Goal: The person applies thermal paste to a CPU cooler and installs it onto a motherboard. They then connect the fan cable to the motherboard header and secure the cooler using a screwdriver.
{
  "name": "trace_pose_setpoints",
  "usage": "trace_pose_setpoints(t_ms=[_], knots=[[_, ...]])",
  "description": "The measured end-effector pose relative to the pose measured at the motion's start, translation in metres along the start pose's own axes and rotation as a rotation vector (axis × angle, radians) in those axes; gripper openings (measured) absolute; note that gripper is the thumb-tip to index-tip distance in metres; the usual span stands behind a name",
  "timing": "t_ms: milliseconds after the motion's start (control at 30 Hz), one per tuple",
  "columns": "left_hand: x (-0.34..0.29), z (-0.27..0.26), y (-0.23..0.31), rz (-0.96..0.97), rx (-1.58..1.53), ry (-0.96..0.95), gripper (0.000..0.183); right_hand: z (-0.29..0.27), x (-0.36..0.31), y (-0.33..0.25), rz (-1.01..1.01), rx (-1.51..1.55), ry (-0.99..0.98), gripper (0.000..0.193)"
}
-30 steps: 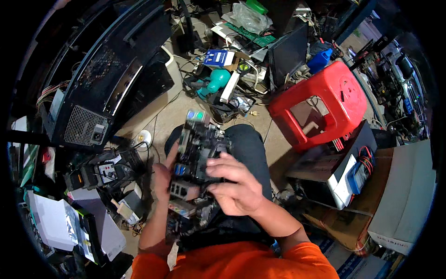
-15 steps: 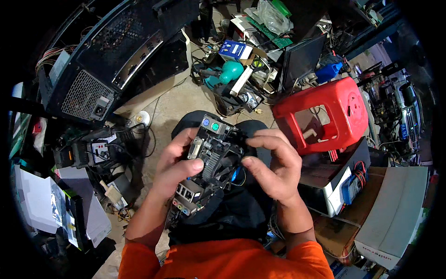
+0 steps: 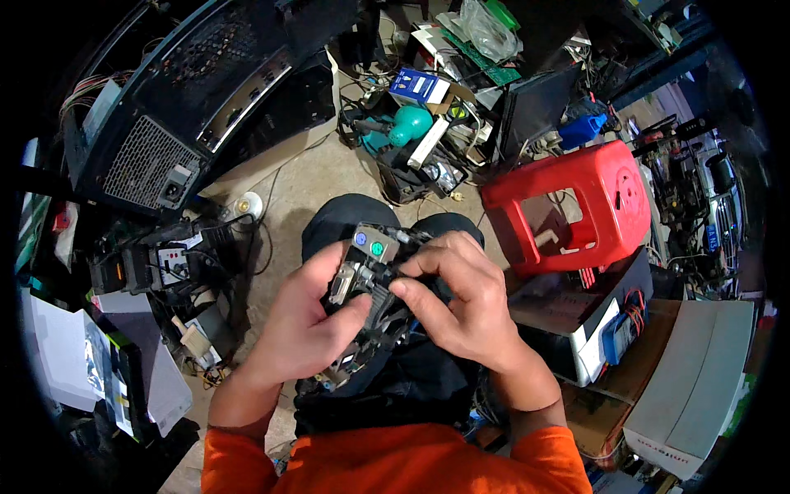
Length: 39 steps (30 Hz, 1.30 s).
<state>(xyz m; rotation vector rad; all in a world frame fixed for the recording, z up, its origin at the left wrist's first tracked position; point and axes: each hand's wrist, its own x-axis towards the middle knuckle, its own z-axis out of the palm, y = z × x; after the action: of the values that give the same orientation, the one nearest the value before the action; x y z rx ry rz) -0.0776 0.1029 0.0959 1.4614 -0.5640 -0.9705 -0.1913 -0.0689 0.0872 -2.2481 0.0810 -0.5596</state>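
Observation:
A computer motherboard point(image 3: 366, 263) is held over my lap, tilted, with its purple and green round ports point(image 3: 369, 243) at the far end. My left hand point(image 3: 309, 325) is closed around its left edge, the thumb lying across the board beside a grey finned heatsink point(image 3: 380, 306). On the board's right side, my right hand point(image 3: 461, 300) has its thumb and bent forefinger pinched close together near the heatsink. What sits between those fingertips is too small and dark to make out. The hands cover much of the near part of the board.
A red plastic stool point(image 3: 568, 206) lies tipped over at the right, above a white carton point(image 3: 691, 379). At the upper left stands a black computer case point(image 3: 222, 90). A teal bulb-shaped thing point(image 3: 410, 125) and a blue box point(image 3: 418, 87) sit amid clutter ahead.
My right hand has moved left onto the board, its fingers closing into a pinch. The board has shifted slightly nearer, and my left hand now covers more of its near end.

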Motion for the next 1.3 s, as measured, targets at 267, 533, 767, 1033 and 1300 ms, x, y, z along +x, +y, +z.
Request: trace_pose_setpoints(t_ms=[267,533,767,1033,1300], knots=[[0.023,-0.015,0.028,0.41,0.367,-0.333,0.048,-0.051,0.012,-0.021,0.159,0.167,-0.237,0.062],[0.051,0.008,0.024,0.362,0.482,-0.581,0.047,-0.069,-0.012,-0.005,0.506,0.215,-0.351,0.062],[0.019,0.044,0.021,0.312,0.633,-0.273,0.069,-0.069,-0.036,0.007,0.212,0.24,-0.259,0.051],[0.012,0.051,0.02,0.29,0.671,-0.228,0.054,-0.067,-0.042,0.002,0.167,0.16,-0.256,0.048],[0.016,0.05,0.011,0.376,0.654,-0.218,0.049,-0.064,-0.046,0.0,0.175,0.091,-0.243,0.048]])
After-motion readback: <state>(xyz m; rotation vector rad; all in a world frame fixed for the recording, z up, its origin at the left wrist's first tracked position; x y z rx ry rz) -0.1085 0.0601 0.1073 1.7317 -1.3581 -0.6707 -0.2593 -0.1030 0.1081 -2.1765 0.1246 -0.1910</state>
